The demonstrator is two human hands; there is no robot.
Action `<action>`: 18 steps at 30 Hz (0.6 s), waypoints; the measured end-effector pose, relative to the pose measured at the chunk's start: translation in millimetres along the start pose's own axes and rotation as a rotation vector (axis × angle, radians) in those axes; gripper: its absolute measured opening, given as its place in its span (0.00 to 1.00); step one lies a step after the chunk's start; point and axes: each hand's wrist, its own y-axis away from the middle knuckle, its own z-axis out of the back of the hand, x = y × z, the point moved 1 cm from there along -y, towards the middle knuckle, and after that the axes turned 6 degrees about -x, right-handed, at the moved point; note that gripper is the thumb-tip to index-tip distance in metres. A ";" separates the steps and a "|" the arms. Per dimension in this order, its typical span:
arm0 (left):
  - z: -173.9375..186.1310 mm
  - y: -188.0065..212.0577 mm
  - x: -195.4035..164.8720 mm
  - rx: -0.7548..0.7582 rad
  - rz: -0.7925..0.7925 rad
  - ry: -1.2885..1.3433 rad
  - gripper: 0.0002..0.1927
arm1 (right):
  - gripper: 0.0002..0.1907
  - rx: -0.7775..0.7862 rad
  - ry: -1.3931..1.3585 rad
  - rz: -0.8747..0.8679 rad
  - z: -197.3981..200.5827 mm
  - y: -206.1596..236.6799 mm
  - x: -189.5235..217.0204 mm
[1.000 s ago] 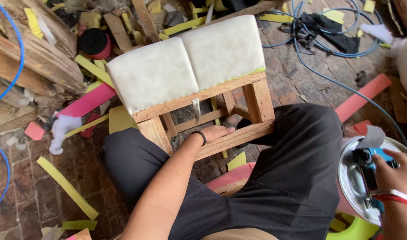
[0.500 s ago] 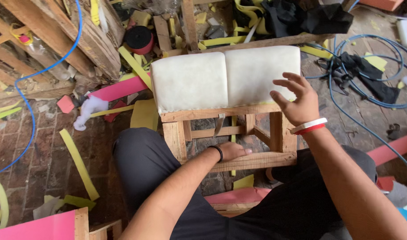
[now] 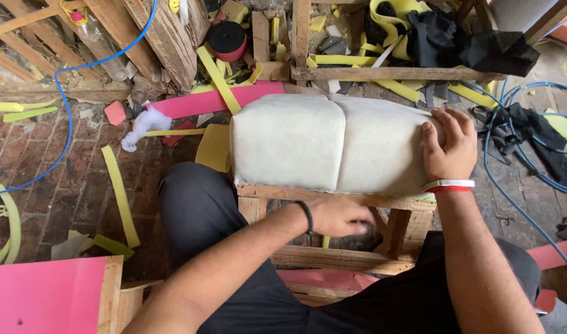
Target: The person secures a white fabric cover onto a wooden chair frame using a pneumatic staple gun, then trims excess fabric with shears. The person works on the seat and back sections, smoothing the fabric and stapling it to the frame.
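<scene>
We observe a wooden stool frame (image 3: 333, 256) with a white padded seat (image 3: 324, 151) standing on the brick floor (image 3: 60, 179) between the person's knees, which are clad in dark trousers (image 3: 203, 210). The seat cushion shows a seam running down its middle and sits on top of the frame's upper rail.

We note the right hand (image 3: 447, 148) lying flat on the right end of the padded seat, fingers spread over the fabric and pressing against it; a white and red wristband (image 3: 449, 185) circles the wrist. The left hand (image 3: 342, 218) sits below the seat, inside the frame just under the top rail. It is blurred, the fingers curled inward, and we cannot tell whether it grips the wood or merely rests against it. A black band (image 3: 306, 216) is on that wrist.

Around the stool we record yellow foam strips (image 3: 119, 195), a pink foam strip (image 3: 212, 100), a pink sheet (image 3: 42, 297) at lower left, a tuft of white stuffing (image 3: 144, 124), a blue hose (image 3: 64, 111), a roll of black tape (image 3: 228, 38), black cloth (image 3: 481, 46) and stacked timber (image 3: 166, 37) at the top.
</scene>
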 end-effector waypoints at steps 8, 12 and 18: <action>176.8 146.7 113.5 -1.536 0.019 0.711 0.11 | 0.13 0.022 -0.011 -0.305 5.2 -20.0 -4.5; 137.2 118.2 169.4 -0.999 0.479 1.336 0.21 | 0.19 0.205 -0.658 -0.758 13.5 -28.2 -34.0; 129.6 89.6 203.2 -0.771 0.567 1.440 0.30 | 0.30 0.483 -0.848 -1.223 -18.6 -3.4 -72.8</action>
